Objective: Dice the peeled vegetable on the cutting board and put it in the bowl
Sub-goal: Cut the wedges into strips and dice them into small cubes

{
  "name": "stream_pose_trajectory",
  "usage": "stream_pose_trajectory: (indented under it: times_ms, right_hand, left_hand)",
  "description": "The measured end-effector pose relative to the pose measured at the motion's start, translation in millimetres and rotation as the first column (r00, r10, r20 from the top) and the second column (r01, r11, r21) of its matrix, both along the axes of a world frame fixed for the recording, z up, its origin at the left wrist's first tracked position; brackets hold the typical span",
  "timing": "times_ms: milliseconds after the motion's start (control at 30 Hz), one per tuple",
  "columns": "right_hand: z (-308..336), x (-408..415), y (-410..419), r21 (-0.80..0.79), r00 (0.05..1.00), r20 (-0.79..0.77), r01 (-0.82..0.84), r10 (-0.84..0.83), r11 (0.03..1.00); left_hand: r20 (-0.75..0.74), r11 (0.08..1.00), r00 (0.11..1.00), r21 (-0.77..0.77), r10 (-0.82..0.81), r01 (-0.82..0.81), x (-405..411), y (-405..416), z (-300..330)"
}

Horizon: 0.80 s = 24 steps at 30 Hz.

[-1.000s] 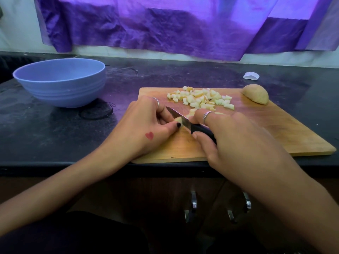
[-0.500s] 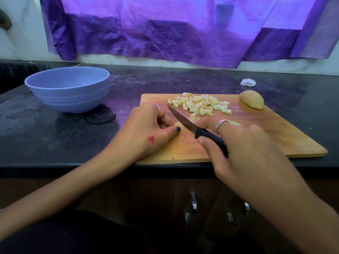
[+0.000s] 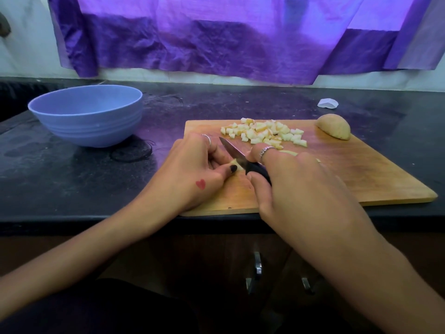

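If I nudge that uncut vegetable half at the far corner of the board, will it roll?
Probably not: the vegetable half seems to lie cut face down on the cutting board, so it should slide rather than roll. Its peeled surface may be slippery. It looks solid and stiff.

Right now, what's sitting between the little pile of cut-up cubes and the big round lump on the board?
Nothing: in the head view, only bare cutting board separates the diced pieces from the uncut half.
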State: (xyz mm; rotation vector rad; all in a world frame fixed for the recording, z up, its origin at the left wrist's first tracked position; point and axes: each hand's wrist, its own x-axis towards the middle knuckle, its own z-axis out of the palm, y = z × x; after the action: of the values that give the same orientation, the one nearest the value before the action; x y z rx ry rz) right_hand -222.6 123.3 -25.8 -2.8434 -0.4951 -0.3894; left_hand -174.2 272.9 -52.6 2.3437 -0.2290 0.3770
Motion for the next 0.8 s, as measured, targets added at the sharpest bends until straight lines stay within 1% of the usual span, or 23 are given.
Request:
stream_pose_trajectory:
  times_ms: [167, 300, 367, 400, 467, 567, 700, 800]
  right_hand:
    - [1, -9, -4, -0.081, 0.998, -0.070, -0.006, 0.000, 0.997]
    - [6, -23, -14, -0.125, 0.997, -0.077, 0.014, -0.023, 0.992]
    - [9, -26, -19, -0.126, 0.997, -0.053, 0.047, -0.054, 0.991]
    - [8, -26, -20, -0.106, 0.997, -0.036, 0.063, -0.068, 0.992]
    - [7, -27, -19, -0.019, 0.997, 0.001, 0.072, -0.072, 0.997]
    - [4, -28, -14, 0.089, 1.000, 0.007, 0.021, -0.022, 0.996]
    - [0, -26, -11, 0.097, 1.000, -0.002, -0.005, 0.005, 0.995]
    - [0, -24, -9, 0.087, 1.000, -0.007, 0.004, -0.004, 0.996]
  left_hand:
    - [-0.002, 1.000, 1.000, 0.013, 0.016, -0.016, 0, 0, 0]
    - [0.027, 0.999, 0.999, 0.029, 0.017, -0.018, -2, 1, 1]
    - [0.030, 0.999, 1.000, 0.043, 0.005, -0.006, -3, 2, 2]
    - [0.024, 0.998, 1.000, 0.055, -0.002, 0.001, -3, 3, 2]
    - [0.017, 0.997, 1.000, 0.080, -0.010, 0.008, -4, 5, 2]
    - [0.032, 0.997, 0.999, 0.079, -0.004, 0.002, -5, 5, 2]
    - [0.068, 0.999, 0.998, 0.039, 0.011, -0.014, -5, 4, 1]
    - [0.061, 0.999, 0.998, 0.030, 0.019, -0.021, -4, 5, 1]
